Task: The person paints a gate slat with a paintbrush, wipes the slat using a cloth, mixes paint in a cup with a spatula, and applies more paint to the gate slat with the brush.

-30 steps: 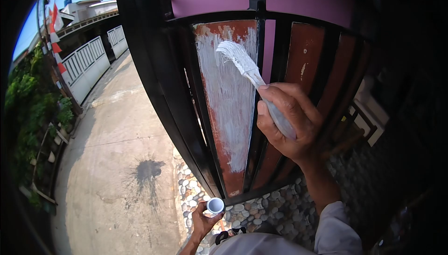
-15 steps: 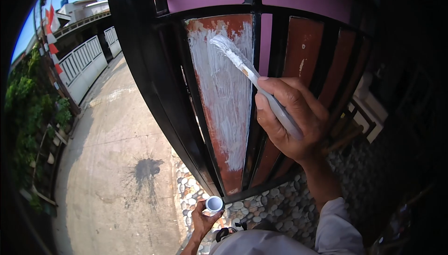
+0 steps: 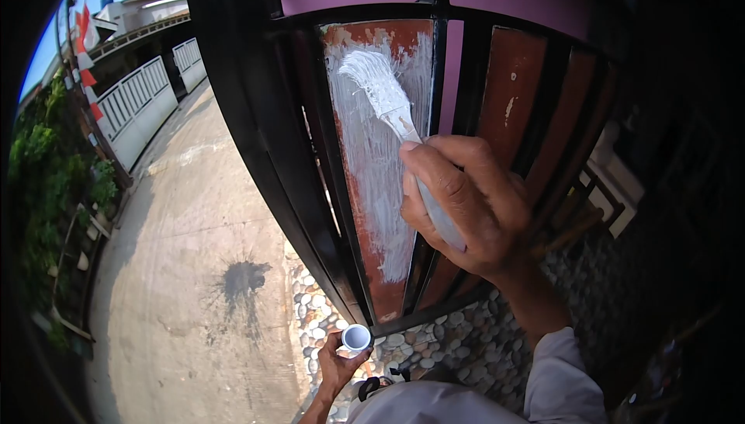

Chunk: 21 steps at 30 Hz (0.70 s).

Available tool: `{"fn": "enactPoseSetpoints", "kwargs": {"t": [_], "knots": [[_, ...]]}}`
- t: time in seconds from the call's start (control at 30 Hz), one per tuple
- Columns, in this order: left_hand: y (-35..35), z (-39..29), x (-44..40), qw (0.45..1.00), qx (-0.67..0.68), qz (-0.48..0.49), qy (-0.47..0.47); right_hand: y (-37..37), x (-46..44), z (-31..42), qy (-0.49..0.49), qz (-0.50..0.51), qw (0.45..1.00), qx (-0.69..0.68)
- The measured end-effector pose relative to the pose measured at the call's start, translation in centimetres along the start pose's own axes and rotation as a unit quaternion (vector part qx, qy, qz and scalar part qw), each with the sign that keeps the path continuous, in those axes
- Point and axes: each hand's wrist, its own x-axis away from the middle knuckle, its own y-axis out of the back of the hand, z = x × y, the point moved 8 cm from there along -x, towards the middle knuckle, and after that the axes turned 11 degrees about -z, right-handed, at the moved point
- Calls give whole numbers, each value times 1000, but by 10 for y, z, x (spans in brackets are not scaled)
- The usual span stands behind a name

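My right hand (image 3: pixel 473 203) is closed round the grey handle of a paintbrush (image 3: pixel 400 117). White paint coats its bristles, which lie against or just in front of the upper part of a reddish-brown gate panel (image 3: pixel 376 183). Streaky white paint covers much of that panel, while brown shows at its top, left edge and bottom tip. Low down, beside the foot of the gate, my left hand (image 3: pixel 337 366) grips a small round paint cup (image 3: pixel 356 338) by its side. The cup's mouth faces up, and its inside looks pale grey.
Black bars (image 3: pixel 341 222) frame the panel, and more brown panels (image 3: pixel 508 82) stand to its right. Below is pebble-patterned paving (image 3: pixel 458 346). A concrete lane (image 3: pixel 186 230) with a dark splatter (image 3: pixel 244 278) runs along the left, past a white gate (image 3: pixel 143 113).
My right hand and the paintbrush have shifted slightly left, and the brush has turned so its broad face shows. My left hand and the cup have stayed in place.
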Motion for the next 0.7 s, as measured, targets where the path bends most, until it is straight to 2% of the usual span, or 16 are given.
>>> {"fn": "enactPoseSetpoints", "kwargs": {"t": [0.1, 0.3, 0.5, 0.7], "knots": [[1, -3, -1, 1000, 1, 9, 5, -9, -3, -1, 18, -4, 1000, 3], [4, -4, -3, 1000, 9, 8, 10, -10, 18, 4, -21, 50, 998, -14], [3, 2, -3, 1000, -1, 4, 12, -6, 1, -3, 16, -8, 1000, 25], [4, -10, -3, 1000, 7, 5, 13, -19, 23, 3, 13, 49, 999, 11]]}}
